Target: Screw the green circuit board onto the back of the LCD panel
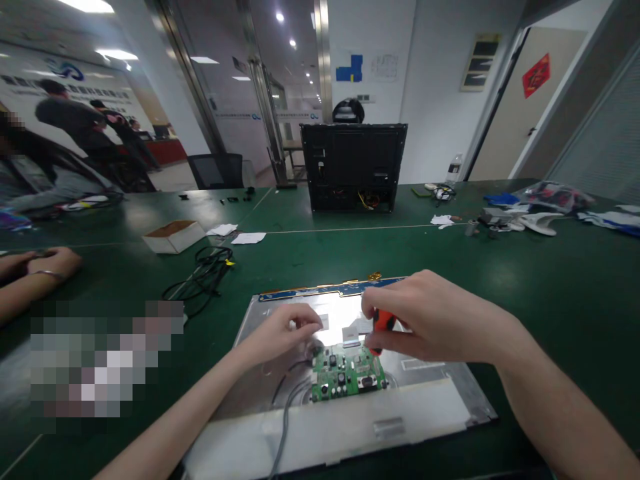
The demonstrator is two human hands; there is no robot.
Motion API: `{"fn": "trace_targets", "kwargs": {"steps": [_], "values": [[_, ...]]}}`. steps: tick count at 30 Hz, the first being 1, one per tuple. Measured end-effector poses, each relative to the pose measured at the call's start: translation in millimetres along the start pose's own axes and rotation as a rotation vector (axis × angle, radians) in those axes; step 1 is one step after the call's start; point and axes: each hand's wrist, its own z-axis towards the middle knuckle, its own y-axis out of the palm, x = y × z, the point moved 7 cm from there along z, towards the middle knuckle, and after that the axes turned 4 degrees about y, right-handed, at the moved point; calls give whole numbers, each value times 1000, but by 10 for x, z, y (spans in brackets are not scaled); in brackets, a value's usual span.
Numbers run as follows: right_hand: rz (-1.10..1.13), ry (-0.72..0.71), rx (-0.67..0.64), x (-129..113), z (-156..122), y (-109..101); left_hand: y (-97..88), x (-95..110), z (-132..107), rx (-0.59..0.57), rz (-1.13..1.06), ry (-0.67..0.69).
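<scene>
A green circuit board [345, 373] lies on the back of a flat metal display panel [425, 373]. My right hand [420, 320] is closed around the red and black handle of a screwdriver [383, 324], held over the board's upper right corner; its tip is hidden. Near the upper left corner of the board, my left hand [287, 330] has its fingers curled together in a pinch. Whatever it grips, if anything, cannot be made out. Along the panel's far edge runs a thin blue circuit strip [300, 292]. A grey cable [285, 427] leads from the board across the panel toward me.
A black monitor housing [355, 167] stands upright at the back of the green table [310, 257]. To the left are tangled black cables [203, 273] and a white box [174, 237]. Another person's hands [55, 263] rest at far left. Bagged parts [555, 197] lie back right.
</scene>
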Motion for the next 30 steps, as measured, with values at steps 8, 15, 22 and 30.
{"fn": "trace_targets", "kwargs": {"steps": [8, 15, 22, 30], "values": [[83, 1, 126, 212, 315, 181, 208, -113, -75, -95, -127, -51], [106, 9, 110, 195, 358, 238, 232, -128, -82, -120, -164, -63], [144, -9, 239, 192, 431, 330, 222, -147, -85, -146, -231, -61], [119, 11, 226, 167, 491, 469, 224, -183, -88, -148, -252, -43]]}}
